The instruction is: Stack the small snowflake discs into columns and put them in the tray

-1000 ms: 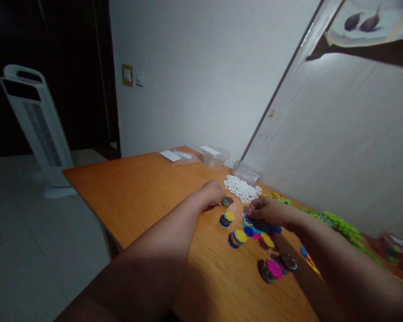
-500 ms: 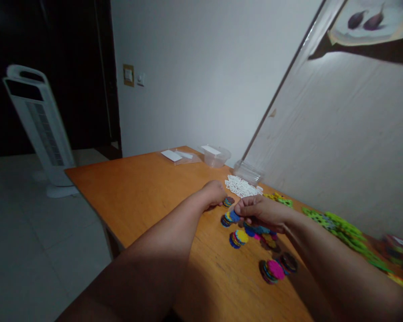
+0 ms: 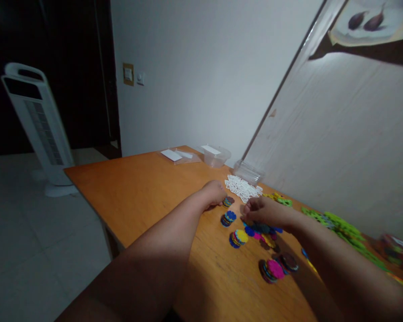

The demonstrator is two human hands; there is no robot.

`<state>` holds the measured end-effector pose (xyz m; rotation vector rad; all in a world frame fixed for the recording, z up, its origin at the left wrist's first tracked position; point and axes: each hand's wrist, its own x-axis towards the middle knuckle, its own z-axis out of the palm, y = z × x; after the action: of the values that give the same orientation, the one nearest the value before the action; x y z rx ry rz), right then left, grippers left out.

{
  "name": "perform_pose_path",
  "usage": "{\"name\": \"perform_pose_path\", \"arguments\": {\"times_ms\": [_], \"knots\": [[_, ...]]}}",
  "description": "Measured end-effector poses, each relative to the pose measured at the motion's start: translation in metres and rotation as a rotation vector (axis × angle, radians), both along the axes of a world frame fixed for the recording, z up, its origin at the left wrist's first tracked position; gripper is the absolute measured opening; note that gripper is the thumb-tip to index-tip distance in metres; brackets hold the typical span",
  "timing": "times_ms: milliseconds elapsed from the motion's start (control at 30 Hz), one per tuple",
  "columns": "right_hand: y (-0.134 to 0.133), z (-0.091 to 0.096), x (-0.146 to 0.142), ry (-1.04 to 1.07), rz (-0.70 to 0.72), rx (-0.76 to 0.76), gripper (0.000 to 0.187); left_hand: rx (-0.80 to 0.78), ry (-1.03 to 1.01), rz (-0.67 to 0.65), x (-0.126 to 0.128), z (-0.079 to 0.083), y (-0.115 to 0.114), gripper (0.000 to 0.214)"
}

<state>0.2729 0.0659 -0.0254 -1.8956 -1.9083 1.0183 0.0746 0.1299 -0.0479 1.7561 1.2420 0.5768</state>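
Note:
My left hand (image 3: 215, 193) rests on the table with its fingers curled, right beside a small stack of scalloped discs with a brown top (image 3: 228, 201). Its fingertips are mostly hidden, so what they hold is unclear. Over a loose pile of colourful scalloped discs (image 3: 260, 229) hovers my right hand (image 3: 262, 211), fingers bent together at the pile's near edge; I cannot make out what is in them. Between the hands and me stand a blue-topped stack (image 3: 229, 218) and a yellow-topped stack (image 3: 240, 237). Closer still are a pink-topped stack (image 3: 273, 269) and a dark brown-topped one (image 3: 289, 261).
White lattice-like pieces (image 3: 243, 188) lie behind my hands, near a clear plastic box (image 3: 248, 172) and a clear tub (image 3: 216, 156). Plastic bags with white labels (image 3: 179, 155) lie at the far edge. Green pieces (image 3: 342, 226) run along the wall at right.
My right hand has moved from the blue-topped stack to the right, over the loose pile. A blue disc it held there now tops that stack. My left hand stays put.

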Motion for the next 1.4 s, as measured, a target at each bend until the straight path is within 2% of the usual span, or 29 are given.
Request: {"name": "perform_pose_path", "arguments": {"times_ms": [133,267,367,500,667,867,1033,1100,1200,1300,1400], "knots": [[0.002,-0.006,0.007,-0.252,0.029,0.045,0.017,-0.007,-0.031,0.004,0.000,0.000,0.000,0.030],[0.004,-0.009,0.009,-0.296,0.029,0.025,0.015,-0.007,-0.008,0.002,0.000,0.001,-0.001,0.022],[0.004,-0.008,0.011,-0.207,0.018,-0.011,0.015,0.003,0.021,0.003,0.000,0.000,0.000,0.020],[0.001,-0.002,0.011,0.039,-0.027,-0.048,0.024,-0.008,0.004,0.014,0.001,-0.002,0.001,0.020],[-0.004,0.008,-0.008,0.364,-0.113,-0.123,0.030,-0.012,-0.017,0.016,0.001,-0.004,0.003,0.023],[-0.005,0.009,-0.033,0.406,-0.141,-0.164,0.028,0.015,-0.030,0.001,0.001,-0.003,0.003,0.017],[-0.003,0.006,-0.029,0.426,-0.116,-0.163,0.021,0.004,-0.021,0.012,0.001,-0.002,0.001,0.018],[0.000,0.004,-0.020,0.394,-0.137,-0.117,0.019,-0.009,-0.030,0.006,0.000,0.000,0.000,0.020],[0.005,-0.001,-0.003,0.189,-0.162,-0.010,0.016,-0.006,-0.028,0.003,0.000,0.002,-0.002,0.024],[0.009,-0.007,0.010,-0.033,-0.092,0.065,0.016,-0.007,-0.005,0.001,0.000,0.002,-0.002,0.025],[0.011,-0.011,0.015,-0.153,-0.019,0.059,0.017,-0.001,-0.005,-0.007,0.000,0.001,-0.001,0.022]]}}
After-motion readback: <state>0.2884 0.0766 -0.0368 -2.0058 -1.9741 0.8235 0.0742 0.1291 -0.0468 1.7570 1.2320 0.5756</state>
